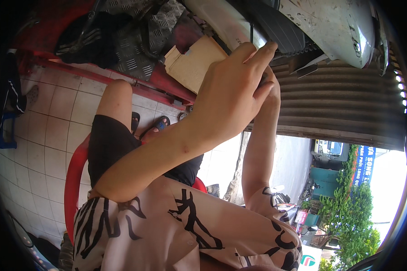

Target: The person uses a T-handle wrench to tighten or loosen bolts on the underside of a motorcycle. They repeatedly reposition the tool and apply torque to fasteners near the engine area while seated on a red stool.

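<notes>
My left hand (pixel 235 86) is raised in front of a motorbike's white body panel (pixel 339 27), fingers curled round with the index finger stretched upward. A thin dark rod (pixel 251 34) stands up just above its knuckles, beside the pale curved panel (pixel 217 20) and a black ribbed part (pixel 282 29). A small dark piece (pixel 263 80) shows between thumb and fingers; I cannot make out its kind. My right hand (pixel 272 83) is behind the left one, its fingers mostly hidden. Both hands come together at the same spot, close under the bike.
A cardboard piece (pixel 194 61) lies on the red platform (pixel 167 92) near my left wrist. Metal tread plate (pixel 138 58) and black cloth (pixel 86 38) are farther left. A red chair (pixel 77 176) is under me on the tiled floor (pixel 54 117). A corrugated shutter (pixel 339 99) stands right.
</notes>
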A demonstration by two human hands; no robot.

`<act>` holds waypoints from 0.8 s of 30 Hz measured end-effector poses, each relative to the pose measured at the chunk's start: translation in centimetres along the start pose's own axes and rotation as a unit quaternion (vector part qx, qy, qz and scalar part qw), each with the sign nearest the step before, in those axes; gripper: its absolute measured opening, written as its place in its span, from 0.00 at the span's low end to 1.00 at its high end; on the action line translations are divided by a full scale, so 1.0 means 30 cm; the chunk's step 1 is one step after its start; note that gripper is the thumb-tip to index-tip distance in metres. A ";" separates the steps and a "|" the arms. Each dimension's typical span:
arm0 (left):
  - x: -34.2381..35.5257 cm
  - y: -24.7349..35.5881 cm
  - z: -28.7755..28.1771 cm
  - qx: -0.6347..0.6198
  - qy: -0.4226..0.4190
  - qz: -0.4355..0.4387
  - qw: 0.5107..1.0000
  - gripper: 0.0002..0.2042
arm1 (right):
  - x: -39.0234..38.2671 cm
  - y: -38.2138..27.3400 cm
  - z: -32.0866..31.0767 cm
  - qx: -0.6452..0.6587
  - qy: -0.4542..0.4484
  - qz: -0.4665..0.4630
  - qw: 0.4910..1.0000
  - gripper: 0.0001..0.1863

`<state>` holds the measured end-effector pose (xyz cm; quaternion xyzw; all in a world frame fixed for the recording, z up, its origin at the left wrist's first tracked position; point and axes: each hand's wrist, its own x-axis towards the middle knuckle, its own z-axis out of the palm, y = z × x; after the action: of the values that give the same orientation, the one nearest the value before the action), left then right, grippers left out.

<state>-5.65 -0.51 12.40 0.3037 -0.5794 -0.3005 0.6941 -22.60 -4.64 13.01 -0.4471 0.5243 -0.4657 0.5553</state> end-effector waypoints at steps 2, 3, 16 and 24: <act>-0.052 0.043 0.024 -0.121 0.028 -0.035 0.992 0.24 | -0.019 -0.007 0.078 0.028 0.045 0.007 0.999 0.13; -0.084 0.052 0.029 -0.092 -0.031 -0.029 0.995 0.24 | 0.031 -0.001 0.018 0.081 -0.080 0.044 0.992 0.12; -0.192 -0.045 0.035 -0.155 -0.084 -0.176 0.968 0.30 | 0.066 0.000 -0.085 0.128 -0.158 0.056 0.978 0.10; -0.166 0.042 0.002 -0.062 -0.335 -0.117 0.933 0.28 | 0.096 -0.016 -0.050 0.080 -0.145 0.057 0.985 0.10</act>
<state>-6.36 4.12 10.29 0.2079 -0.7186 -0.4993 0.4372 -24.06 -7.56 12.93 -0.4334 0.4241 -0.4040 0.6849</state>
